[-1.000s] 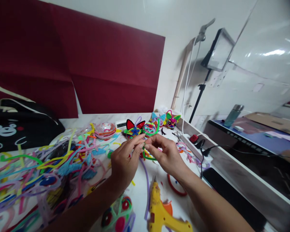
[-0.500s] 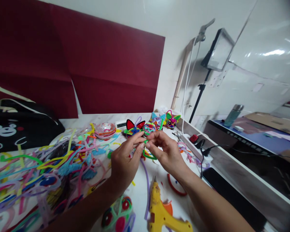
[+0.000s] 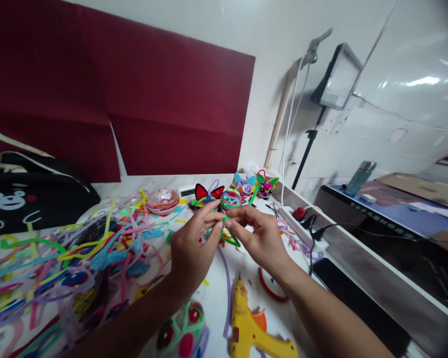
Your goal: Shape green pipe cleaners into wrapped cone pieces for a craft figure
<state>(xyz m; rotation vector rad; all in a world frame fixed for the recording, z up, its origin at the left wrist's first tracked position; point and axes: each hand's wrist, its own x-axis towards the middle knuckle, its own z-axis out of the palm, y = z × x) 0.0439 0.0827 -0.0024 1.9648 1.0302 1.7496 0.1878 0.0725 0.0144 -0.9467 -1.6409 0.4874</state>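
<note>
Your left hand [image 3: 194,243] and right hand [image 3: 261,238] pinched the green pipe cleaner [image 3: 253,196]; its upper end had swung right, suggesting twisting.

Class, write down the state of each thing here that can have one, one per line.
Left hand: pinching green stem
Right hand: pinching green stem
Green stem: bent, held
Glue gun: lying on its side
Purple stem: loose, gently curved
Bottle: standing, capped
Panel lamp: raised, apparently unlit
Maroon sheet: creased
</note>
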